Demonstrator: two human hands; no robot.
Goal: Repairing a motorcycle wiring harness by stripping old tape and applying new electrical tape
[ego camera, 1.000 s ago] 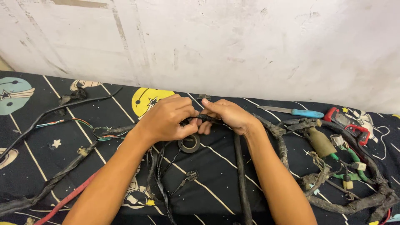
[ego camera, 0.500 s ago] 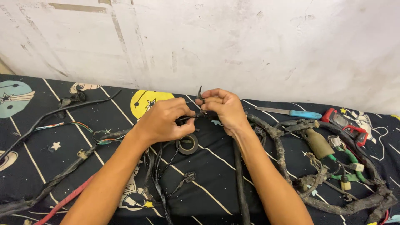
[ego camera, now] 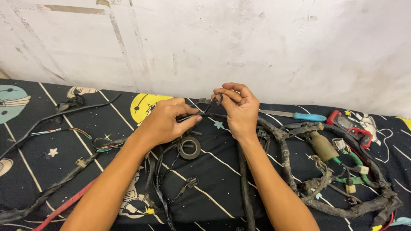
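Observation:
My left hand pinches a thin black wire of a taped wiring harness, thumb and forefinger closed on it just above the dark space-print cloth. My right hand grips the same wire a little farther along, its fingers curled over a small loop of it held up near the wall. A roll of black tape lies flat on the cloth right below my left hand. Thick taped harness branches run down between my forearms.
A knife with a blue handle lies behind my right hand. A red and black tool and a tangle of harness with green and white connectors fill the right side. Loose coloured wires and a red cable lie left.
Both hands have risen and shifted slightly toward the wall. My right hand has lifted the wire end into a small loop, while my left hand keeps its pinch.

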